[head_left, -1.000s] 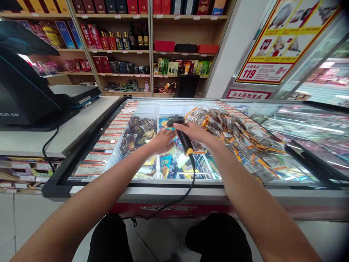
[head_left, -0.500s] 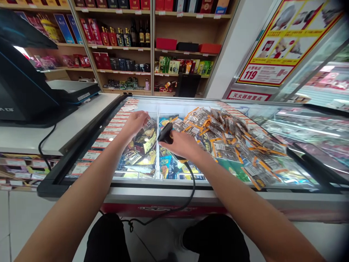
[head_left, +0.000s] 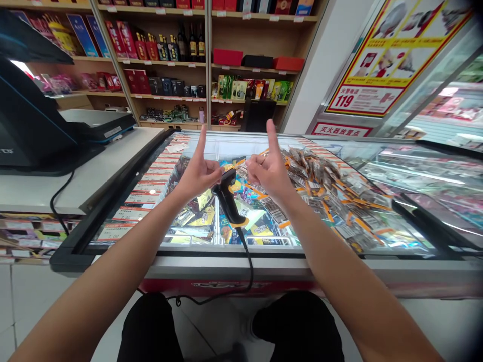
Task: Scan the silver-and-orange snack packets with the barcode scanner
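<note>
Raised above chest freezer [head_left: 264, 262]: left hand [head_left: 198, 173] and right hand [head_left: 268, 172], each curled to a fist with index finger straight up. Between them, on the glass lid: black barcode scanner [head_left: 229, 201], head just beside left hand, contact unclear; well apart from right hand. Cable [head_left: 247, 256] off the yellow-tipped handle, down over the front rim. On the glass just right of right hand: heap of orange-edged sachets [head_left: 324, 186]. Along lid's left edge: strip of price labels [head_left: 145, 193]. Far left: POS terminal [head_left: 26, 125] on white counter [head_left: 83, 181]. Behind: stocked shelves [head_left: 211, 65].
</note>
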A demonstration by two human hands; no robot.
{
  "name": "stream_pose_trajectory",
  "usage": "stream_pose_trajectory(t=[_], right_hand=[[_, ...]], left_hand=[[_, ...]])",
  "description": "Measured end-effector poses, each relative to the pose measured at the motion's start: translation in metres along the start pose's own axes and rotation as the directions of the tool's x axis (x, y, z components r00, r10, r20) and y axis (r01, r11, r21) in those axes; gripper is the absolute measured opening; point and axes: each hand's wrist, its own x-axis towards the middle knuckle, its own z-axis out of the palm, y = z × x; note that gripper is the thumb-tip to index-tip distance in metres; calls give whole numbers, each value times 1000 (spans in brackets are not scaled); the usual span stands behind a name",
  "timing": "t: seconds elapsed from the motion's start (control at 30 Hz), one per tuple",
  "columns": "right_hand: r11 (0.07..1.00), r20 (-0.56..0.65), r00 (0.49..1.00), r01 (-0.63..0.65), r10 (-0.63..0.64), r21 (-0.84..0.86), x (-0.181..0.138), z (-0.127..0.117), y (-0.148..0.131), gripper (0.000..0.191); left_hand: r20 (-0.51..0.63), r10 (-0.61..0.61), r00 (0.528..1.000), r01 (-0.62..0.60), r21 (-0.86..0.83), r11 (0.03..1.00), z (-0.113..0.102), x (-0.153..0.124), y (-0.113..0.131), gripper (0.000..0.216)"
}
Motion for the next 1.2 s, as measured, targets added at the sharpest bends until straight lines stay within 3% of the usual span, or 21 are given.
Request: stream_pose_trajectory(t=[0.13, 0.27, 0.33, 0.43, 0.53, 0.6, 0.7, 0.8, 0.87, 0.93, 1.03, 1.13, 1.2], right_hand=[[996, 117, 993, -31, 22, 80, 3, 3, 10, 111], [998, 26, 1000, -2, 0, 65, 6, 1, 14, 104], [1000, -40, 999, -21, 21, 4, 8, -2, 16, 91], [985, -132, 990, -74, 53, -158, 13, -9, 22, 49], [936, -233, 972, -83, 1, -342, 17, -18, 29, 33], [878, -272, 962, -118, -15, -465, 19, -27, 33, 29], [736, -246, 968, -196, 41, -647, 22, -37, 43, 23], [580, -107, 994, -93, 11, -809, 25, -41, 59, 30], [496, 6, 1000, -6, 24, -868, 25, -40, 71, 41], [449, 74, 992, 21, 100, -893, 25, -37, 80, 49], [423, 114, 975, 24, 189, -906, 24, -33, 86, 58], [420, 114, 972, 18, 204, -907, 25, -32, 87, 58], [430, 110, 977, 22, 183, -903, 26, -32, 88, 50]], left_hand=[[81, -11, 997, -1, 138, 990, 1, -7, -4, 104], [179, 91, 980, -142, 299, 944, -4, -5, 2, 93], [169, 169, 971, -223, 389, 894, -11, -1, 7, 74], [171, 236, 956, -288, 685, 669, -23, 2, 15, 33], [210, 80, 974, -225, 926, 305, -31, -4, 22, 60], [170, -43, 985, -162, 976, 146, -30, -12, 21, 69], [113, -116, 987, -113, 994, 3, -20, -20, 10, 70], [108, -103, 989, -114, 992, -54, -8, -23, -5, 68], [115, -104, 988, -117, 993, -10, -1, -21, -13, 67], [120, -134, 984, -106, 989, 106, 3, -19, -20, 64], [138, -192, 972, -44, 903, 427, 5, -14, -26, 54], [181, -250, 951, 95, 600, 794, 4, -9, -27, 66], [169, -272, 947, 188, 394, 900, 4, -7, -26, 77]])
